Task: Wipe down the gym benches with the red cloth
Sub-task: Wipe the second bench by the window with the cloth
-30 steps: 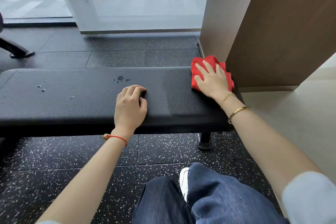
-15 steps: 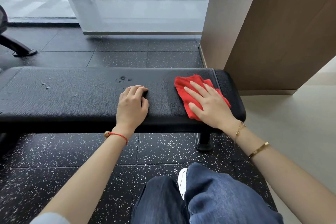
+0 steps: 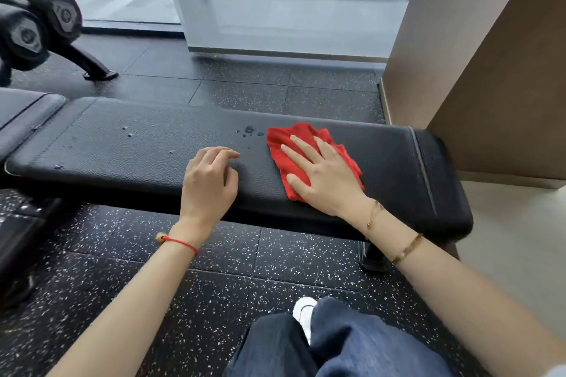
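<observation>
A long black padded gym bench [image 3: 128,147] runs across the view. The red cloth [image 3: 286,148] lies crumpled on its right half, and my right hand [image 3: 324,174] presses flat on it with straight, spread fingers. My left hand [image 3: 209,182] rests on the pad just left of the cloth, fingers loosely curled and holding nothing. Small wet spots [image 3: 249,131] sit on the pad directly left of the cloth, with more specks [image 3: 128,131] further left.
A second padded bench section [image 3: 24,113] adjoins at the left. Dumbbells on a rack [image 3: 36,27] stand at the far left. A brown wall panel [image 3: 505,70] rises close behind the bench's right end. My jeans and white shoe [image 3: 303,312] are below, on speckled black flooring.
My right hand has slid the red cloth leftward from the bench's right end to near the wet spots. My left hand stays planted on the pad. The view has shifted left.
</observation>
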The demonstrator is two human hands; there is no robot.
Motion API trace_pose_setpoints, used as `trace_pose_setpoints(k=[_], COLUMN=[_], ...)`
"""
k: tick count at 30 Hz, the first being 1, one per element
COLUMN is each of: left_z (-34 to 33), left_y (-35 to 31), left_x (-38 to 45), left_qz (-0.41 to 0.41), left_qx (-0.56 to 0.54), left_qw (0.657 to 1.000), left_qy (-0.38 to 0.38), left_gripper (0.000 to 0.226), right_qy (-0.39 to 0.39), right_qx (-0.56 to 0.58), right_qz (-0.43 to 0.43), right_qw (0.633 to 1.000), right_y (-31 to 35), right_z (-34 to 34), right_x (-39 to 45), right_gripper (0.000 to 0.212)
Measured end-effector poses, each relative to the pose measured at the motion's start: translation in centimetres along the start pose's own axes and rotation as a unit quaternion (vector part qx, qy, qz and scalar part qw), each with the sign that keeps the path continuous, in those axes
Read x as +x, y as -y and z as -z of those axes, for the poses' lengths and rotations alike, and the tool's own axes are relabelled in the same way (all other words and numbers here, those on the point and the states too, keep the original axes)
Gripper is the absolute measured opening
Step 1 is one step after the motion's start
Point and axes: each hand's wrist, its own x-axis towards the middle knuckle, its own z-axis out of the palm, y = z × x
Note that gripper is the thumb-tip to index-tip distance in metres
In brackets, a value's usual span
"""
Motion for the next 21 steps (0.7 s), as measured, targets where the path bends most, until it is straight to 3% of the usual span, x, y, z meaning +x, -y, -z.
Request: trace_pose_setpoints(k=[2, 7, 11, 17, 21], left_z=[-0.1, -0.9, -0.9, -0.4, -0.5], left_y=[1.2, 2.6, 3.0, 2.7, 2.9], left_x=[0.7, 3.2, 4.2, 4.1, 3.9], left_qz=[0.003, 0.030, 0.062, 0.063, 0.071], left_qx=[0.008, 0.020, 0.035, 0.037, 0.028], left_qw=[1.000, 0.999, 0.997, 0.996, 0.996], left_qy=[-0.006, 0.011, 0.037, 0.054, 0.044], left_gripper=[0.025, 0.025, 0.030, 0.036, 0.035], right_qy=[-0.009, 0.000, 0.042, 0.084, 0.047], right_qx=[0.002, 0.007, 0.017, 0.012, 0.021], right_qz=[0.007, -0.070, -0.033, 0.059, -0.013], right_qw=[1.000, 0.998, 0.998, 0.995, 0.999], right_y=[-1.0, -3.0, -0.5, -0.7, -3.4], right_z=[-0.1, 0.6, 0.5, 1.4, 1.5], right_x=[0.0, 6.6, 10.9, 6.6, 6.9], right_gripper=[0.058, 0.057, 0.058, 0.062, 0.061])
